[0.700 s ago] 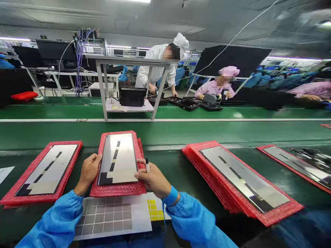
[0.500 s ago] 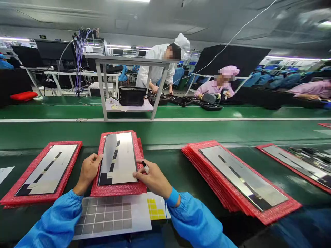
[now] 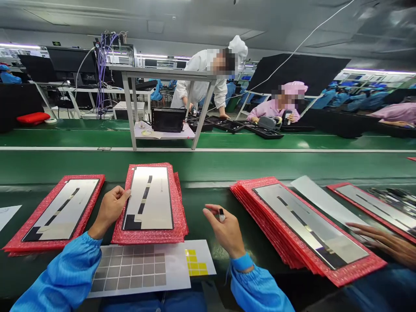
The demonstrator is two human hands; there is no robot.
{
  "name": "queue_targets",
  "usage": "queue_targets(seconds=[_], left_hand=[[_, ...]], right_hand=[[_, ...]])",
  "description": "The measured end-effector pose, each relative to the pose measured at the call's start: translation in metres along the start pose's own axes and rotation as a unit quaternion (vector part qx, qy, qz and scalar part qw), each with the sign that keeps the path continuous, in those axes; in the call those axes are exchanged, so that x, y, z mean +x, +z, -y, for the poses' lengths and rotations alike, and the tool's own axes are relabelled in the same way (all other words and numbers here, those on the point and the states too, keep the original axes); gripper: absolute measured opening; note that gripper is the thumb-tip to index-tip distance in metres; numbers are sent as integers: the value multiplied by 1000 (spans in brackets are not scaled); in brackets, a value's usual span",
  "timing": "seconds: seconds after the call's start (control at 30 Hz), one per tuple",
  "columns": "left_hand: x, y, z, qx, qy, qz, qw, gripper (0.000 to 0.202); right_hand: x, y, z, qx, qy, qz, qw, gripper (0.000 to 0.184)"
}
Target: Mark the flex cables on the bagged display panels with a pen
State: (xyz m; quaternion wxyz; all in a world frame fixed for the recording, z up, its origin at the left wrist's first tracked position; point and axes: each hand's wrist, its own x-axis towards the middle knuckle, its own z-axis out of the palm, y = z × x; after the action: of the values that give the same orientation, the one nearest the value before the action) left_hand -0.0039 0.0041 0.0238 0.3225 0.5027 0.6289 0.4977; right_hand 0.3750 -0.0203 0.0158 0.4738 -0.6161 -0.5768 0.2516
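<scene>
the flat screen (image 3: 157,203) lies on a stack of red bubble wrap (image 3: 147,237), its long axis running away from the viewer, dark corner near left. the left hand (image 3: 111,209), forearm slanting inward, pinches its left edge; the right hand (image 3: 226,232), well clear, curls loosely around a marker (image 3: 222,215).

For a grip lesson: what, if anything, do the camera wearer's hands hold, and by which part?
Left hand: red bubble wrap bearing a panel, by its left edge. Right hand: black-tipped pen, its gripped part hidden.
</scene>
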Motion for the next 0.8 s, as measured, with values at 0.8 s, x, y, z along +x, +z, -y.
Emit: queue_targets(seconds=[0.8], left_hand=[[12,-130,-3,-156,-190,69,967,49]], right_hand=[[-52,-19,-120,-252,-216,-199,922,41]])
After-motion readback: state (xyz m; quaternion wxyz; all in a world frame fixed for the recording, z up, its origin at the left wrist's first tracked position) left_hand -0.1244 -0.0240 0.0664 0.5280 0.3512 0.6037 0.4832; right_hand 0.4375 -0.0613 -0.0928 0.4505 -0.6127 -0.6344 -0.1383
